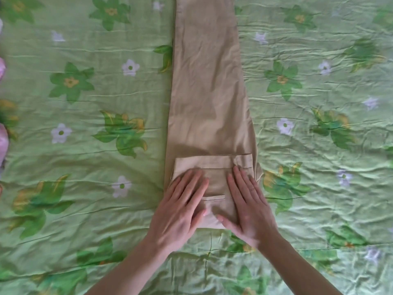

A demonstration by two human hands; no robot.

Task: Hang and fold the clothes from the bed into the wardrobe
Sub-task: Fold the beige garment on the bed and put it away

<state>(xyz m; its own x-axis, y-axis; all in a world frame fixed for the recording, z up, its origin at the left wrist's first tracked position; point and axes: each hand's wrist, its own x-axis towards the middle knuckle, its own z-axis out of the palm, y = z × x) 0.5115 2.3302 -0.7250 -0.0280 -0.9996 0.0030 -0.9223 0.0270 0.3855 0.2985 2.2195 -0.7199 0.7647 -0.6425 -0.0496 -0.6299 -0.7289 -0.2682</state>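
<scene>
Left hand (180, 206) and right hand (247, 207), fingers flat, press the folded waist end of beige cotton trousers (208, 92); legs extend lengthwise away beyond the fingertips.

The trousers (208, 99) run well beyond the fingers (191, 184) and are cut off by the top edge, so their far end cannot be seen. Under both hands the folded waist part is partly hidden. The right hand (248, 211) is motion-blurred near the wrist. Far left of the fingers, pink cloth (2, 143) is cropped by the edge and cannot be identified.
</scene>
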